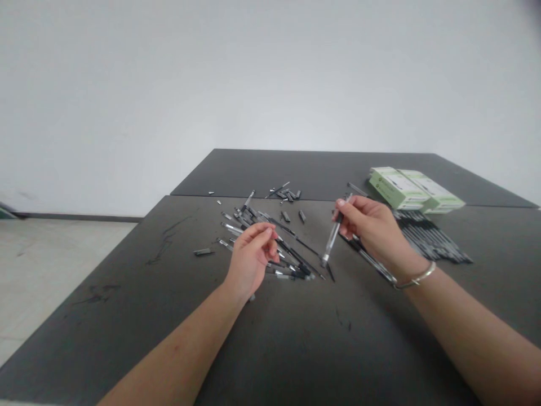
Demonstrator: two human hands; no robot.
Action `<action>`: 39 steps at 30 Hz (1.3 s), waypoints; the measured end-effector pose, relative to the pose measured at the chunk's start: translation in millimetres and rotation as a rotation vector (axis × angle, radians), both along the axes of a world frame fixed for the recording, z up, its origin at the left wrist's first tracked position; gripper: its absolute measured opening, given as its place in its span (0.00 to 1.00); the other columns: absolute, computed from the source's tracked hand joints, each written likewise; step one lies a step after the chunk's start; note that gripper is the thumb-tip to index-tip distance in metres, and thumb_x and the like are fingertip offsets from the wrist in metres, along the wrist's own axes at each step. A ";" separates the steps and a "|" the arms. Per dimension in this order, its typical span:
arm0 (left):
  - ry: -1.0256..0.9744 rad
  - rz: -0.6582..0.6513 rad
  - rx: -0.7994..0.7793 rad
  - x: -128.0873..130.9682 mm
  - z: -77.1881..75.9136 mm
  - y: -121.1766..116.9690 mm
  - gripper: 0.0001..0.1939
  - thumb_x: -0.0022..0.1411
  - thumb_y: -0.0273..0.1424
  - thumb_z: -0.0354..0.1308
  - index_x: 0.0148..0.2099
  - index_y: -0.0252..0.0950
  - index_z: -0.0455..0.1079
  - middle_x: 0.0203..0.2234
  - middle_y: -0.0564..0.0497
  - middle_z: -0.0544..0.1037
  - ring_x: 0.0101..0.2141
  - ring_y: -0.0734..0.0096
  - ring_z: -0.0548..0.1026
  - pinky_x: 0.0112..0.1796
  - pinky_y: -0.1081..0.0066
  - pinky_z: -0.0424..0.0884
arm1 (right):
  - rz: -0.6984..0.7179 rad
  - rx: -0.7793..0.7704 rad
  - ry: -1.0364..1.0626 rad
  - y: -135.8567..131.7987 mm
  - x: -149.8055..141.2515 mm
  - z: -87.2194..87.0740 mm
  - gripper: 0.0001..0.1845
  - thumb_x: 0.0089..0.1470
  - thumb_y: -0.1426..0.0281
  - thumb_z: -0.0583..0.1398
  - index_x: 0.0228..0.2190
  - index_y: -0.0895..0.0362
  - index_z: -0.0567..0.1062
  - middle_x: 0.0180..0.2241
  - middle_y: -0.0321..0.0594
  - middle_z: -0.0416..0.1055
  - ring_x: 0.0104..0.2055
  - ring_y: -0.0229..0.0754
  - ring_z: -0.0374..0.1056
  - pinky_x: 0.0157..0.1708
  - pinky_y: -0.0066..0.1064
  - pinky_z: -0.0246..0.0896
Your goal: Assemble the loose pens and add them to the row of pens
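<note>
My right hand (366,220) pinches a clear-barrelled pen (332,239) with a black grip between thumb and fingers. The pen slants above the table, its lower end toward my left hand. My left hand (252,256) is closed, thumb against fingertips; whatever may be between them is too small or hidden to make out. Beneath and beyond it lies a loose pile of pen parts (296,255), with clear barrels and dark refills crossing one another. Some of the pile is hidden by my left hand.
Black pen caps (288,195) lie scattered behind the pile, and another cap (203,252) rests to its left. A row of pens (431,237) lies at right, in front of two green-and-white boxes (401,192). The dark table (127,327) has a seam across it; a white wall stands behind.
</note>
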State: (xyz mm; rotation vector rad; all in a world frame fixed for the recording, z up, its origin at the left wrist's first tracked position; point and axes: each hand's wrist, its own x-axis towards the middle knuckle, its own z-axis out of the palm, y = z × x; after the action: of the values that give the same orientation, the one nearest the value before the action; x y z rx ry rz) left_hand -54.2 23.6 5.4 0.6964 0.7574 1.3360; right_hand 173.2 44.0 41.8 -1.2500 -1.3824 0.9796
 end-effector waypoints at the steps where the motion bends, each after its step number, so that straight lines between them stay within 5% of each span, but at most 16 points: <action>1: 0.001 0.001 0.000 0.1 -0.1 0.0 0.08 0.50 0.28 0.64 0.34 0.33 0.72 0.25 0.55 0.72 0.18 0.82 0.65 0.18 0.78 0.64 | -0.007 -0.014 -0.173 2.1 4.2 1.3 0.19 0.53 0.52 0.59 0.25 0.56 0.72 0.20 0.37 0.70 0.17 0.35 0.61 0.17 0.27 0.54; 6: 0.007 0.012 0.002 0.2 -1.2 0.5 0.07 0.49 0.27 0.64 0.34 0.33 0.71 0.25 0.54 0.71 0.18 0.82 0.65 0.17 0.78 0.63 | 0.049 -0.010 -1.049 11.6 19.3 -3.2 0.17 0.55 0.58 0.57 0.23 0.56 0.72 0.19 0.39 0.72 0.23 0.42 0.68 0.23 0.29 0.53; 11: 0.016 0.041 0.014 -3.4 0.0 3.5 0.07 0.49 0.25 0.63 0.34 0.33 0.71 0.25 0.54 0.71 0.17 0.82 0.64 0.17 0.78 0.62 | 0.180 -0.031 -1.380 15.5 22.2 -19.9 0.15 0.56 0.62 0.56 0.24 0.57 0.75 0.27 0.47 0.76 0.31 0.48 0.72 0.28 0.31 0.56; 26: -0.002 0.113 0.032 -10.7 0.7 11.0 0.06 0.50 0.23 0.61 0.34 0.32 0.70 0.25 0.53 0.71 0.18 0.82 0.64 0.17 0.78 0.61 | 0.211 -0.119 -1.493 9.9 21.8 -22.6 0.09 0.53 0.69 0.58 0.32 0.61 0.75 0.33 0.51 0.76 0.37 0.50 0.72 0.35 0.34 0.60; 32: -0.007 0.119 0.025 -11.4 0.0 11.1 0.06 0.50 0.23 0.61 0.34 0.32 0.70 0.25 0.53 0.71 0.17 0.82 0.64 0.16 0.78 0.61 | 0.076 0.061 -1.435 -3.2 -1.7 -10.1 0.12 0.57 0.66 0.54 0.35 0.61 0.73 0.35 0.49 0.74 0.36 0.47 0.71 0.35 0.33 0.58; 39: -0.011 0.137 0.038 -12.5 -1.2 12.2 0.07 0.49 0.24 0.61 0.34 0.32 0.70 0.25 0.53 0.71 0.17 0.81 0.63 0.16 0.77 0.60 | 0.357 0.117 -1.258 -19.1 -58.5 -10.4 0.11 0.58 0.67 0.54 0.32 0.57 0.76 0.34 0.43 0.75 0.35 0.43 0.71 0.34 0.30 0.56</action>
State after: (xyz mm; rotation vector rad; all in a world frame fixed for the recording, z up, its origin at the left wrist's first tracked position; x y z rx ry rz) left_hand -66.7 35.8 4.3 0.6758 0.7840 1.4806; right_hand 114.6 24.9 31.3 -1.6240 -2.6342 0.2171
